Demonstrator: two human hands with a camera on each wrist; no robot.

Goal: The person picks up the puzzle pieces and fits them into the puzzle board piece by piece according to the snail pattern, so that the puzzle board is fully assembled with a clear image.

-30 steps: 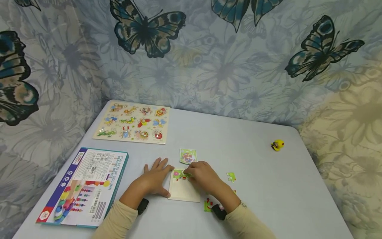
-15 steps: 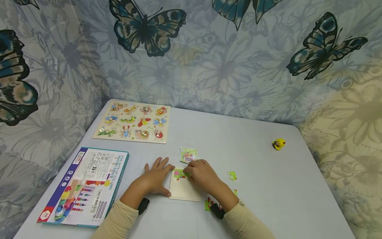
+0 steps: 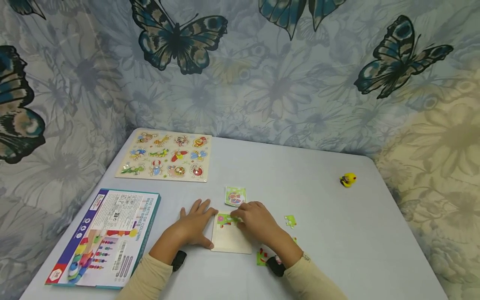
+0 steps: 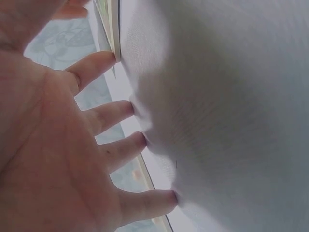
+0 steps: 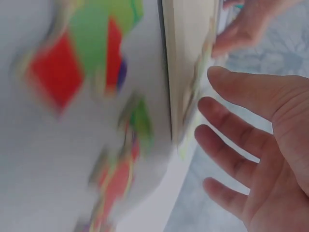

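A small wooden puzzle board lies on the table, with green jigsaw pieces joined along its far edge. My left hand is spread at the board's left side; in the left wrist view a fingertip touches the board's corner and other fingertips rest on the table. Over the board's upper right, my right hand has its fingertips at the pieces. The right wrist view shows its thumb and fingers apart and relaxed, with nothing visible between them. My right hand hides part of the board and pieces.
A picture tile lies just beyond the board. Loose pieces, including a green one and a red-green one, lie to the right. An insect puzzle, a boxed toy and a yellow duck stand farther off.
The head view has shifted slightly. Both hands stay in nearly the same places on the board, and the pieces show no clear movement.
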